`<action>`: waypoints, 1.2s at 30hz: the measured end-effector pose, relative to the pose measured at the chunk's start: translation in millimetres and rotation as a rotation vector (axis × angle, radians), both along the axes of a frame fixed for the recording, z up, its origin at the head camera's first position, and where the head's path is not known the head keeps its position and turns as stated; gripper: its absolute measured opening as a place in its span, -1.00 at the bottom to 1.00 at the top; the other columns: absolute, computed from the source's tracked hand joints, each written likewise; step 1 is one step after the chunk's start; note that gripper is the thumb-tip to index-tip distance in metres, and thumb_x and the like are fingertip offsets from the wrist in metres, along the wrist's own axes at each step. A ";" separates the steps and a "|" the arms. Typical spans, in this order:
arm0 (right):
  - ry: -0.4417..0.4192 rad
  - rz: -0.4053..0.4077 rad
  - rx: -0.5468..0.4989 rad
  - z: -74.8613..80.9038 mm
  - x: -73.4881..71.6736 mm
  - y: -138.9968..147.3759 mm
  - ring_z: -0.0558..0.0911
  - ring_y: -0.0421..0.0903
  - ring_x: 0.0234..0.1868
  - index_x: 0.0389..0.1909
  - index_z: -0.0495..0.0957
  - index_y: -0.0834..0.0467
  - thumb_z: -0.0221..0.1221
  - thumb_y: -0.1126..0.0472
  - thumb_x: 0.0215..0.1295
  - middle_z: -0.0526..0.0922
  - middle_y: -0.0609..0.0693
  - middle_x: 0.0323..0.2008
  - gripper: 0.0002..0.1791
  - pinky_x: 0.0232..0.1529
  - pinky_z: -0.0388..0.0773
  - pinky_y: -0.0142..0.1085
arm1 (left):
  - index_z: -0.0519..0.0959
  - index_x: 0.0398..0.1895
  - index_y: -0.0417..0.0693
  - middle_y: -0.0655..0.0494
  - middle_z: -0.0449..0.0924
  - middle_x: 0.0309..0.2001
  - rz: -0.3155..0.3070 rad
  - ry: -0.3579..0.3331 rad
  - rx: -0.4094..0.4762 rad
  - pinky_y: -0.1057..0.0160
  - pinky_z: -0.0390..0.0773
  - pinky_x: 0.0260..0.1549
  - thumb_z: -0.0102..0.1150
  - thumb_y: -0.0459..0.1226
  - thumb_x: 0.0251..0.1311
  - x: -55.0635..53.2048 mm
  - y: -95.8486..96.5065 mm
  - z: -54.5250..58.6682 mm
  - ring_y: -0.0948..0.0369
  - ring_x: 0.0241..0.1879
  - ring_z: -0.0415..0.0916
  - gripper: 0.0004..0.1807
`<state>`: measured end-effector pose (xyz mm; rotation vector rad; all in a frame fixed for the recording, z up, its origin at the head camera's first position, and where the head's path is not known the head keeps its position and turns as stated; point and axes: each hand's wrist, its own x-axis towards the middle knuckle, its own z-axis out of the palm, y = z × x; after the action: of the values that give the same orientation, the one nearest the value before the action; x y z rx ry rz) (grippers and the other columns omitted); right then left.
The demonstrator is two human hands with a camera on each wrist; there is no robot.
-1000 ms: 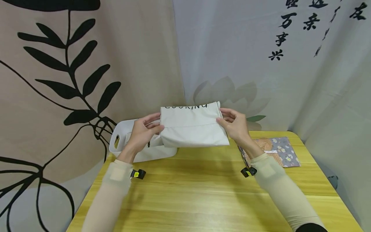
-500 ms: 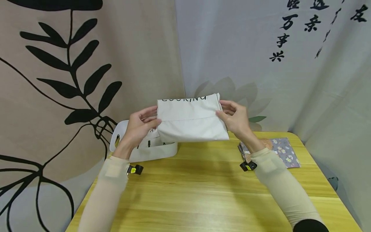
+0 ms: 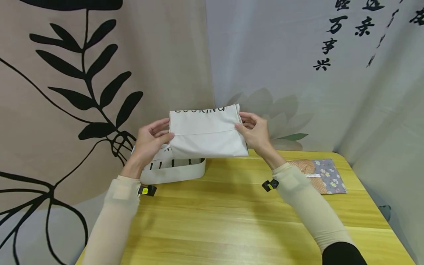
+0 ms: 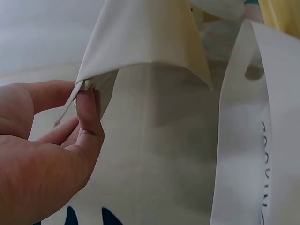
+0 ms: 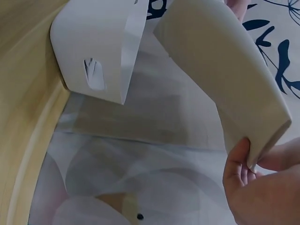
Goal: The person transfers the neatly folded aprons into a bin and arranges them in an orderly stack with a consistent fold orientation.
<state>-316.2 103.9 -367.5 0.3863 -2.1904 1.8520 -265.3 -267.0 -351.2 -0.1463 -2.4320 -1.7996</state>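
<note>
A folded white cloth point(image 3: 208, 134) with black lettering along its top edge is held up in the air between both hands. My left hand point(image 3: 147, 143) pinches its left edge between thumb and fingers; the left wrist view shows the cloth point(image 4: 136, 37) layers caught there. At the opposite edge, my right hand point(image 3: 256, 134) pinches the cloth with the thumb in front. Below and behind the left hand stands a white bin point(image 3: 179, 173) with an oval handle hole, seen in the right wrist view. White fabric with black print shows inside the bin, partly hidden by the hand and the cloth.
On the right of the wooden table point(image 3: 212, 221) lies a folded grey floral and orange dotted cloth point(image 3: 326, 176) with a white label, partly behind the right forearm. Curtains point(image 3: 265, 55) with leaf prints and black characters hang right behind the table.
Both hands have lifted the folded white cloth and shifted it to the left, uncovering more of the bin's front right side. The grip at both edges stays the same.
</note>
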 end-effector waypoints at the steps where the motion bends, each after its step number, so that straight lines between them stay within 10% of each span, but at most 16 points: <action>1: 0.005 0.002 -0.009 -0.5 -1.9 -4.5 0.81 0.08 0.12 0.41 0.67 0.28 0.43 0.38 0.49 0.78 0.32 0.26 -0.50 -0.08 0.71 -0.57 | 0.47 0.70 0.16 0.02 0.50 0.66 0.010 -0.005 -0.001 0.46 0.79 0.03 0.41 -0.26 0.57 -0.4 -2.7 -0.2 0.25 0.34 0.68 -0.30; 28: 0.008 0.025 0.053 -40.6 -38.5 -112.1 0.84 0.12 0.14 0.39 0.69 0.19 0.43 0.31 0.54 0.83 0.19 0.22 -0.55 0.20 0.83 -0.05 | 0.41 0.75 0.11 -0.05 0.43 0.70 0.220 -0.069 -0.065 0.56 0.71 -0.03 0.29 -0.23 0.64 -14.9 -83.2 -27.7 0.32 0.24 0.65 -0.32; 36: -0.048 0.022 0.084 -53.7 -41.3 -136.2 0.83 0.09 0.13 0.39 0.69 0.16 0.41 0.30 0.56 0.83 0.15 0.24 -0.56 0.14 0.82 -0.10 | 0.34 0.79 0.16 0.02 0.33 0.77 0.252 -0.141 -0.090 0.54 0.66 0.06 0.22 -0.19 0.69 -19.1 -99.6 -38.0 0.06 0.51 0.50 -0.32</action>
<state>-357.5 -32.2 -421.2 0.3878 -2.3107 1.8026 -284.4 -366.6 -389.3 0.2772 -2.4921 -1.6437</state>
